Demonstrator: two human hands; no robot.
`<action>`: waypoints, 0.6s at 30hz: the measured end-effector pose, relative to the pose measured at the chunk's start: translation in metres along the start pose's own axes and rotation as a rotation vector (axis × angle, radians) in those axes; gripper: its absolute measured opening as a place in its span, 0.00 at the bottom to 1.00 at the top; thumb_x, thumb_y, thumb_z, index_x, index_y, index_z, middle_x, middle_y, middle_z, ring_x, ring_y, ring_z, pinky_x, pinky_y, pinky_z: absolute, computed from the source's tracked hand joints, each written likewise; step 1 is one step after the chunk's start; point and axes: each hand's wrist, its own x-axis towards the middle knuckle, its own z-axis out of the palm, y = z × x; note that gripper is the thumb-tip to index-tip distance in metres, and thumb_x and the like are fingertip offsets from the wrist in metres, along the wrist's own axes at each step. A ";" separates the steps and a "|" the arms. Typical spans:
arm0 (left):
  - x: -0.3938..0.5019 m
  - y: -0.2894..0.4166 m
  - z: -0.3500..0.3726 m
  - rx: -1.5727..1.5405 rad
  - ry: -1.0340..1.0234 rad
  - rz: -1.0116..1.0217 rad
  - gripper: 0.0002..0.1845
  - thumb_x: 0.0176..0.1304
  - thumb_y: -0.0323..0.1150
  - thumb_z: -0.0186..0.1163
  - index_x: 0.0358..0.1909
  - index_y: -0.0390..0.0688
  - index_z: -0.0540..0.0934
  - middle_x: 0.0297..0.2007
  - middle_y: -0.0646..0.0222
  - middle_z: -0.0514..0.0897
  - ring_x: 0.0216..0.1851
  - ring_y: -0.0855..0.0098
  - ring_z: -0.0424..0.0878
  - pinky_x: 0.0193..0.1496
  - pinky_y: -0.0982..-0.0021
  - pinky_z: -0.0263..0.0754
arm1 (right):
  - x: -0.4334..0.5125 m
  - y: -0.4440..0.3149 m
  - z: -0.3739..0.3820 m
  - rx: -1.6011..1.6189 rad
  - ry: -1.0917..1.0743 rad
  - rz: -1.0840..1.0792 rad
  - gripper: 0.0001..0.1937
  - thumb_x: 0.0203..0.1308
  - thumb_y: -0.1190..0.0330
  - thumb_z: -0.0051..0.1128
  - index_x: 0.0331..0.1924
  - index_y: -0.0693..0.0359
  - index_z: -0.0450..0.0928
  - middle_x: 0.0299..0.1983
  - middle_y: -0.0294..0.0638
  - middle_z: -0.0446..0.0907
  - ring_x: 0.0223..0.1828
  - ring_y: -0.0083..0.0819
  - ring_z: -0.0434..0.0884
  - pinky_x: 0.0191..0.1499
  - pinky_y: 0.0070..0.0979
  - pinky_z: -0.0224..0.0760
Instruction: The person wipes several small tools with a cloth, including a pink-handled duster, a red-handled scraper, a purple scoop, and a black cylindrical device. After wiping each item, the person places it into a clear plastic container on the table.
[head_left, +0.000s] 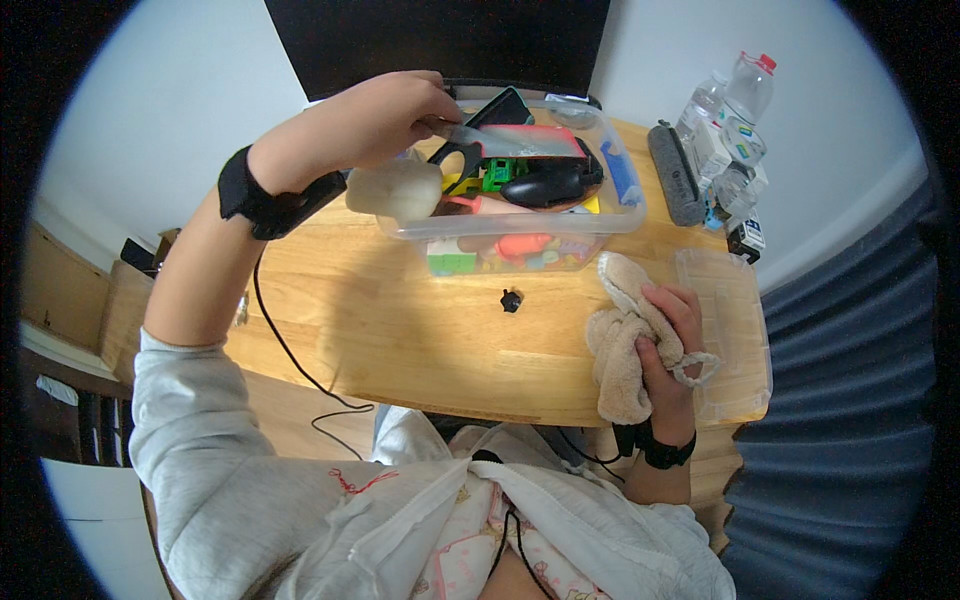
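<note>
My left hand (420, 112) is raised over the left back of a clear plastic bin (517, 225), its fingers closed on a clear plastic pouch with a red edge (525, 141). Inside the bin lie a black computer mouse (544, 187), a green toy (498, 174), a dark tray-like item (499, 112) and other small things. A cream-coloured piece (396, 189) rests at its left rim. At the right, my right hand (671, 345) grips a knotted beige plush cloth (622, 360) with a hanging loop. A small black knob-like piece (511, 301) lies on the table between bin and body.
The clear lid (731, 337) lies at the table's right edge. Plastic bottles (748, 86), a grey pencil case (675, 176) and small boxes (709, 154) stand or lie at the back right. A monitor (442, 41) is behind the bin. A black cable (292, 352) hangs at the left.
</note>
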 end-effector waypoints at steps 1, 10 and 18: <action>0.001 0.001 0.001 0.007 -0.010 0.004 0.12 0.59 0.22 0.57 0.45 0.34 0.80 0.40 0.57 0.77 0.41 0.57 0.77 0.45 0.64 0.74 | 0.000 0.000 0.001 0.001 -0.003 0.004 0.21 0.48 0.71 0.60 0.51 0.62 0.77 0.47 0.47 0.73 0.48 0.41 0.73 0.51 0.34 0.68; 0.026 0.008 0.007 -0.015 -0.159 -0.006 0.12 0.58 0.24 0.60 0.44 0.36 0.81 0.37 0.54 0.78 0.40 0.54 0.78 0.44 0.62 0.73 | 0.000 0.002 0.002 -0.021 -0.019 0.014 0.21 0.47 0.72 0.59 0.50 0.62 0.77 0.46 0.47 0.73 0.47 0.41 0.73 0.50 0.33 0.68; 0.033 0.007 0.008 -0.072 -0.199 -0.027 0.12 0.61 0.27 0.59 0.45 0.35 0.80 0.38 0.53 0.81 0.39 0.55 0.80 0.42 0.62 0.75 | -0.002 0.006 0.002 0.013 -0.022 0.038 0.22 0.46 0.73 0.59 0.51 0.62 0.77 0.46 0.47 0.72 0.47 0.41 0.72 0.50 0.32 0.68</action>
